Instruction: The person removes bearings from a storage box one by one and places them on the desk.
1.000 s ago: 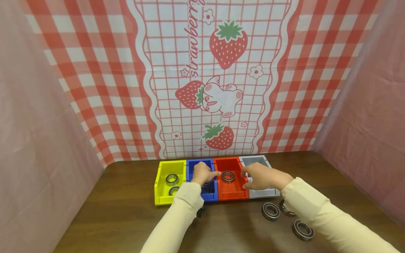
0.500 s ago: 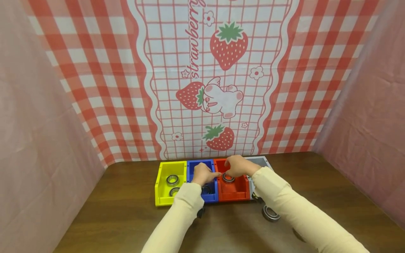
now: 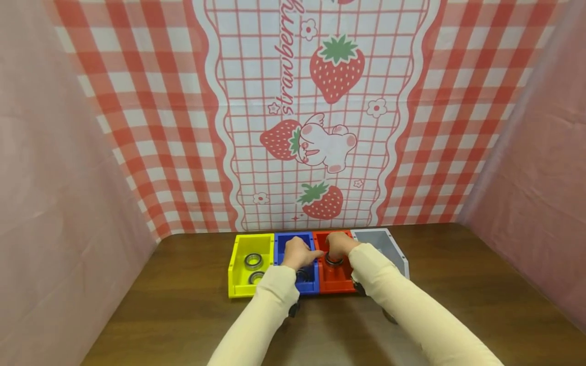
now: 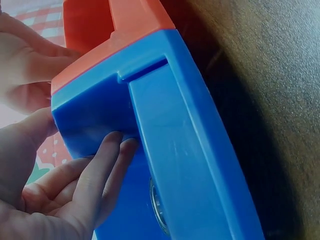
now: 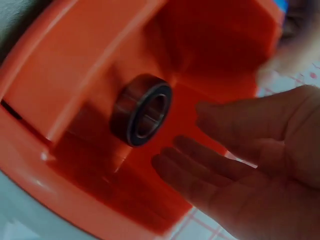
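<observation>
In the head view, my left hand (image 3: 298,252) reaches into the blue bin (image 3: 287,290). The left wrist view shows its fingers fairly straight inside that bin and the thumb at the rim beside the red bin. A ball bearing (image 4: 158,206) lies on the blue bin's floor, partly hidden by the front wall. My right hand (image 5: 240,160) is over the red bin (image 5: 70,75), thumb and fingers apart. Just beyond its fingertips, a ball bearing (image 5: 142,111) sits in that bin, with a visible gap between them.
The yellow bin (image 3: 233,277), at the row's left end, contains two bearings, the back one (image 3: 253,261) fully visible. A grey bin (image 3: 389,244) adjoins the red one on the right. Under my right sleeve (image 3: 412,305), part of a bearing (image 3: 388,317) shows on the wooden table (image 3: 183,315).
My right hand has moved left from the grey bin's edge to the red bin and lowered toward its bearing. My left hand stays at the blue bin. The right sleeve covers more of the table bearings.
</observation>
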The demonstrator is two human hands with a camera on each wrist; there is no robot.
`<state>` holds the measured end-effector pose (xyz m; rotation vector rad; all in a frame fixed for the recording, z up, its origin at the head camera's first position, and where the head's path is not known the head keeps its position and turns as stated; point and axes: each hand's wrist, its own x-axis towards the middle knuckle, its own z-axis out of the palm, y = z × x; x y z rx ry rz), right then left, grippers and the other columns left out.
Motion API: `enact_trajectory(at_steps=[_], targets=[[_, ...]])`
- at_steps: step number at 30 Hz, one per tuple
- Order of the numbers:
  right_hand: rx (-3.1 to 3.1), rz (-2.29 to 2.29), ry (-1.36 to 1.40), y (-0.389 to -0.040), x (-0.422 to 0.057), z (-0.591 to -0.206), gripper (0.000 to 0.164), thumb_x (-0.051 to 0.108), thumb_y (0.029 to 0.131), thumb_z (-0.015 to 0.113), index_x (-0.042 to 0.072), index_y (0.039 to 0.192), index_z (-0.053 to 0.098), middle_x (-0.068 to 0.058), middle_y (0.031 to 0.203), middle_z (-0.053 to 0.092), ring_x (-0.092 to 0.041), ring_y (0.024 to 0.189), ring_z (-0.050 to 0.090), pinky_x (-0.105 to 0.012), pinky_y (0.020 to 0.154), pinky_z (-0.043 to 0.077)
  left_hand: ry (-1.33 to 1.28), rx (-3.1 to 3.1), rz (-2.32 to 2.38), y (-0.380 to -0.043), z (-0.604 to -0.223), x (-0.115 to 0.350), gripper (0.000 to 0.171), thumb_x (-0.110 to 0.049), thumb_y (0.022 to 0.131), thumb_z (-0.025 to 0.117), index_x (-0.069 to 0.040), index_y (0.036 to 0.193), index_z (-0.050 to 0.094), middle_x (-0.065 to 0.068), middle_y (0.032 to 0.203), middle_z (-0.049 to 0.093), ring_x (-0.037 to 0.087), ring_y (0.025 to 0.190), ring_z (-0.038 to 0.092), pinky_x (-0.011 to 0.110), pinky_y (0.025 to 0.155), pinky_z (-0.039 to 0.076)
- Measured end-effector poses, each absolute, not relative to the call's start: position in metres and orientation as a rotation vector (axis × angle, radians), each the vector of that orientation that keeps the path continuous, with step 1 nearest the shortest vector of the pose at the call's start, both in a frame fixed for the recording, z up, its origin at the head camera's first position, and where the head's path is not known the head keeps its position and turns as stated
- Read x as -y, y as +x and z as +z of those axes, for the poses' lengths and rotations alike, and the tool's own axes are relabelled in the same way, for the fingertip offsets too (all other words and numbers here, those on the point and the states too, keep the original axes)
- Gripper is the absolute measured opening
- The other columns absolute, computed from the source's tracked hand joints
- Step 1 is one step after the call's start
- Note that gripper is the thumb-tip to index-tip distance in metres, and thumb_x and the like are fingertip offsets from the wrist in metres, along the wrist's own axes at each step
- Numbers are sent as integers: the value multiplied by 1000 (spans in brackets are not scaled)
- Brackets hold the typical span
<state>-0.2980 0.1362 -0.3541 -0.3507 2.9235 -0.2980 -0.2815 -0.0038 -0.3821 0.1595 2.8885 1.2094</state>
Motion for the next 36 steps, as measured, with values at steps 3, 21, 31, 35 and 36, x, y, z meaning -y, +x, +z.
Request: enact_trajectory(at_steps=[3,21,31,35,36], targets=[[-2948,-263,-361,-298,-134,-359,34,0,73,67,-7,106,65,-19,103,70,-26,91,63,-38,85,53,153,-2886,1206,-281,-381,3,39,-33,78,79,-2,57,70,9,56,69,13,49,61,20,50,40],[-2867,-202,-274,-300,-127,-364,22,-4,71,67,4,92,68,-4,74,56,-17,66,48,-22,51,39,143,-2884,1227,-283,-383,3,38,-32,78,79,-2,56,69,10,56,68,12,45,59,19,47,37],[-2880,-221,-174,-300,-126,-376,17,1,75,64,2,92,65,-11,85,60,-24,74,50,-34,69,47,146,-2880,1257,-284,-388,3,37,-30,77,80,-1,56,70,11,55,68,16,47,61,20,45,36],[-2900,-256,-157,-302,-127,-383,27,2,74,66,0,101,62,-16,97,61,-29,84,53,-40,78,49,150,-2888,1259,-284,-387,4,37,-31,76,81,-1,57,70,10,55,68,14,46,60,20,45,35],[-2910,-264,-149,-302,-127,-384,28,3,74,67,0,102,62,-19,100,61,-31,87,54,-42,81,49,151,-2890,1257,-284,-386,4,37,-31,76,81,-1,58,70,10,55,68,15,47,61,20,45,35]])
